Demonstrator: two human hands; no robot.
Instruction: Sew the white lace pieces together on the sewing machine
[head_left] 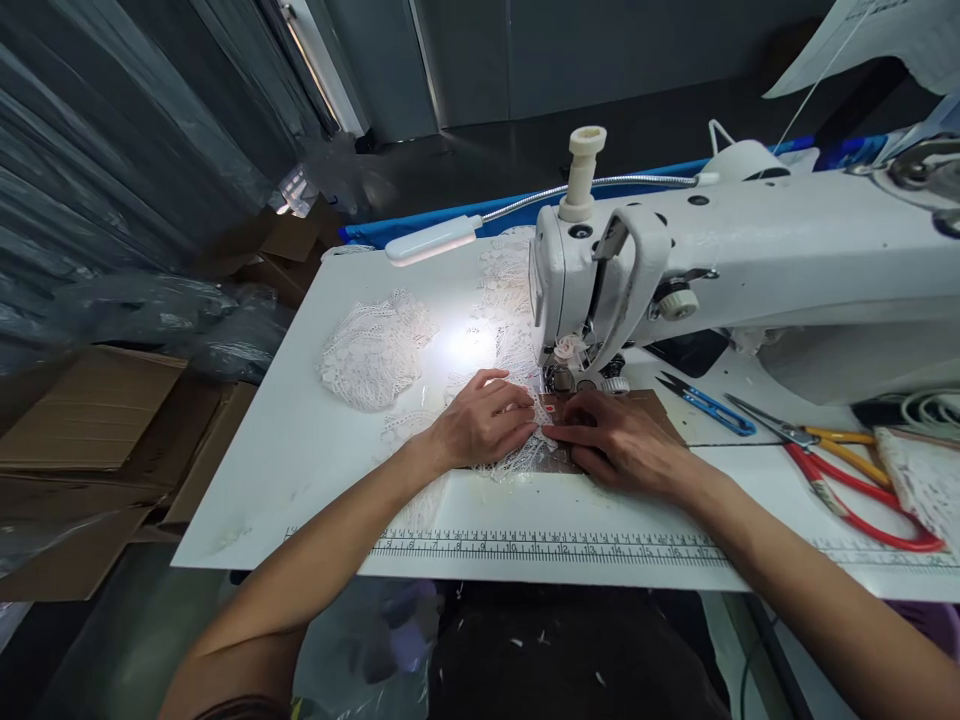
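White lace (517,462) lies under the needle area of the sewing machine (570,290), over a brown plate (645,402) on the machine bed. From the left, my left hand (487,420) bears down on the lace, its fingers bent and close together with the fabric under and between them. My right hand (619,440) rests on the brown plate, index finger reaching to the lace edge and the other fingers curled. The two hands' fingertips nearly meet just in front of the presser foot (561,380). What lies beneath the fingers is partly hidden.
A lace bundle (375,350) sits left on the white table (255,480), under a lit lamp (435,241). Blue thread snips (709,405) and red-handled scissors (847,490) lie right. A printed ruler (540,547) runs along the front edge. Cardboard boxes (90,410) stand left.
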